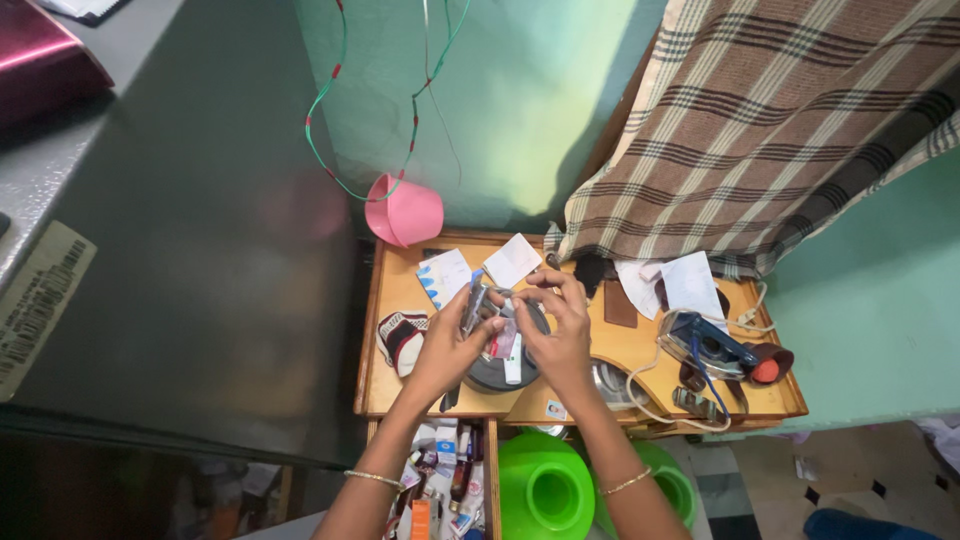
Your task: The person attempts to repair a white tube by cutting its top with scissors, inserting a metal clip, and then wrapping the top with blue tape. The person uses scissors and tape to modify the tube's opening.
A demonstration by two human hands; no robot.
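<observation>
In the centre of the frame, two hands meet above a round dark container [490, 375] on a wooden table [400, 395], likely so small items drop back into it. The left hand [455, 345] is curled, fingers pinching a silvery blister strip [473, 308] upright. The right hand [560, 335] is partly closed, fingertips touching small items at the container's upper rim; what exactly it grips cannot be told. A white tube [513, 362] lies in the container.
</observation>
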